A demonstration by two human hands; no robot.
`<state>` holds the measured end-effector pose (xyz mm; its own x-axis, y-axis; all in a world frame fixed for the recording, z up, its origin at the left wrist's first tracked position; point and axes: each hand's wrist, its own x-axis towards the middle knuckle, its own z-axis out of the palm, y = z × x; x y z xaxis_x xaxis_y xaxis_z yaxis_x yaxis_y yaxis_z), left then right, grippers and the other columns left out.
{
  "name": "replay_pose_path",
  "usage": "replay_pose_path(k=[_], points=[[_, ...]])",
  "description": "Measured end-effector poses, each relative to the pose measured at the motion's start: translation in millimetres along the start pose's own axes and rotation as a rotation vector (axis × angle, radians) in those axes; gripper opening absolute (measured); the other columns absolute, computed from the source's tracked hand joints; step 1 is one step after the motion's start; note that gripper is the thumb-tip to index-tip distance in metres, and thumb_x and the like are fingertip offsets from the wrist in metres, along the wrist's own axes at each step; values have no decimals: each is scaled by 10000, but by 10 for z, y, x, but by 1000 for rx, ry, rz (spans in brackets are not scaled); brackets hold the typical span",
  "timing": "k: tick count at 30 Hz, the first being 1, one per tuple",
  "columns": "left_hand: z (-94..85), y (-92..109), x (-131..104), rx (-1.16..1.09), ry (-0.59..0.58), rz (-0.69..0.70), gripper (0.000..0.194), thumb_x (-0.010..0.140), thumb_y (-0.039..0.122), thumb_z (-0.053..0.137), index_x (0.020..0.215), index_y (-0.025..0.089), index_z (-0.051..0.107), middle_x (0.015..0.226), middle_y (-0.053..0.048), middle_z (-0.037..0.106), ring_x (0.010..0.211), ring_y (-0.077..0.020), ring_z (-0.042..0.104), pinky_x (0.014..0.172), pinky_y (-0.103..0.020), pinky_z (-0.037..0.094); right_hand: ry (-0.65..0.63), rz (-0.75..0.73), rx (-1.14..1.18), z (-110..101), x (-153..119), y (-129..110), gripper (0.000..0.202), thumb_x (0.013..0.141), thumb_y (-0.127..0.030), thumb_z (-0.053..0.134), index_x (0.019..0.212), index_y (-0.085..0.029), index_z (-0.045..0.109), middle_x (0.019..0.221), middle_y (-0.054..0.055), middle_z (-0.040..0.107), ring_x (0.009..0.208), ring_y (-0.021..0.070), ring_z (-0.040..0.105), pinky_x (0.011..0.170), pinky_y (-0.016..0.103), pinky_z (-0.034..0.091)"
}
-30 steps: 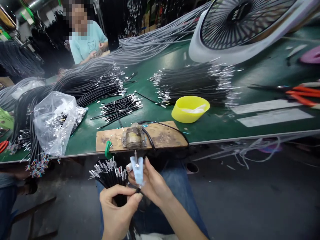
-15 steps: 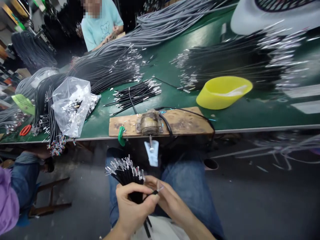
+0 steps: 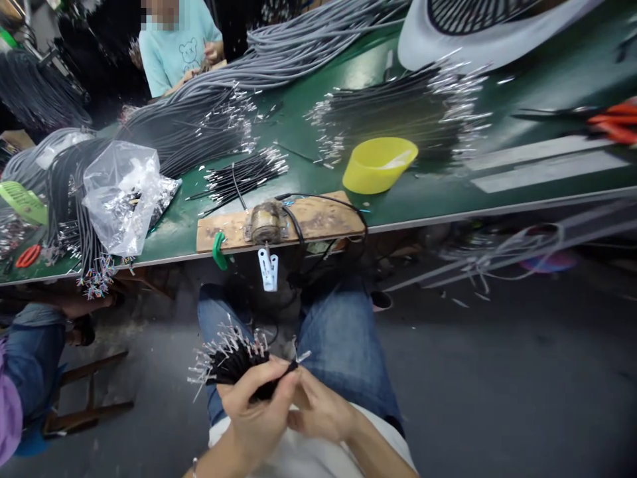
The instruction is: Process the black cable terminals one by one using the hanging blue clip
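Observation:
My left hand (image 3: 259, 405) is closed around a bundle of black cables (image 3: 231, 362) whose stripped, silvery wire ends fan out to the upper left. Its thumb and index finger pinch a single black cable, with a bare wire end (image 3: 303, 357) sticking out to the right. My right hand (image 3: 323, 405) presses against the left, fingers curled behind that cable; what they grip is hidden. Both hands are above my lap. Beyond them, a small motor (image 3: 266, 222) sits on a wooden board (image 3: 323, 218) at the table edge, with a pale blue clip (image 3: 269, 269) on its shaft.
On the green table (image 3: 298, 133) lie a small cable pile (image 3: 243, 176), a plastic bag (image 3: 122, 199) of metal bits, a yellow ring-shaped holder (image 3: 378, 166), more cables (image 3: 398, 119) and orange-handled scissors (image 3: 614, 123). A fan (image 3: 478, 40) stands behind. Across the table sits a person (image 3: 179, 50); a wooden stool (image 3: 89, 398) is at left.
My view has swung right, so the table things sit further left and the scissors show. The bundle has tilted further left in my left hand. My right fingers have curled in more.

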<state>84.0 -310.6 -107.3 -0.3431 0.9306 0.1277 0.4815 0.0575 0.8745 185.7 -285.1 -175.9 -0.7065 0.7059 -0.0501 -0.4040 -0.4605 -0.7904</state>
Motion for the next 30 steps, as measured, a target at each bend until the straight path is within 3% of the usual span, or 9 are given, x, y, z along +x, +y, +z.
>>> replay_pose_path(k=[4,8,13,19,22,24,25,26,30], points=[[46,27,19,49,15,10,75,690,279,664,681,227,718,757,-56,724,773,-229,666,830,-379,505,-5,-46,-239,84,-51,-28,301,628,-162,654,928,-171,635,882,76,649,830,229,592,801,378,471],[100,-30,126,101,-31,-93,68,693,242,646,670,191,684,666,-27,709,676,-193,648,729,-326,472,141,-102,-300,144,-16,111,291,617,-111,596,905,-149,611,876,62,639,822,224,565,823,391,459],[118,-270,264,-118,-236,-359,137,661,278,653,707,149,641,645,-5,632,592,-120,553,582,-217,428,208,90,-28,80,39,259,44,649,-155,573,644,-188,543,518,-40,512,504,120,472,479,228,411],[168,-452,214,-213,-259,-433,182,693,310,629,725,136,588,699,-33,628,646,-125,566,610,-203,441,208,247,67,29,13,323,195,697,-323,583,599,-190,481,388,-98,350,331,53,249,332,197,183],[13,-423,116,-154,-355,-324,247,781,292,561,960,143,645,857,-53,680,784,-151,626,714,-210,476,197,309,67,-32,-18,327,288,673,-402,601,550,-202,433,339,-116,290,299,43,192,317,199,127],[-180,-372,11,77,-560,-123,525,857,278,477,1371,236,380,909,-24,706,812,-156,661,745,-228,501,203,336,47,-97,-50,318,348,667,-456,597,520,-210,398,318,-119,270,291,41,177,316,199,115],[-276,-350,-52,253,-567,-3,646,862,298,481,1443,245,206,883,-22,716,789,-166,673,731,-238,513,207,344,28,-128,-71,317,357,670,-469,596,521,-210,400,319,-115,283,294,43,188,320,197,124],[-354,-337,-116,290,-556,63,729,814,315,558,1446,243,202,974,-56,706,810,-192,677,736,-254,519,213,352,5,-153,-96,322,347,674,-469,599,535,-206,420,330,-108,311,301,48,217,326,196,146],[-362,-420,-232,341,-565,333,449,774,280,607,1220,299,554,1092,-64,677,1002,-231,624,929,-316,444,186,435,-85,-172,-196,408,165,646,-347,676,729,-229,596,484,-57,523,433,105,448,433,227,329]])
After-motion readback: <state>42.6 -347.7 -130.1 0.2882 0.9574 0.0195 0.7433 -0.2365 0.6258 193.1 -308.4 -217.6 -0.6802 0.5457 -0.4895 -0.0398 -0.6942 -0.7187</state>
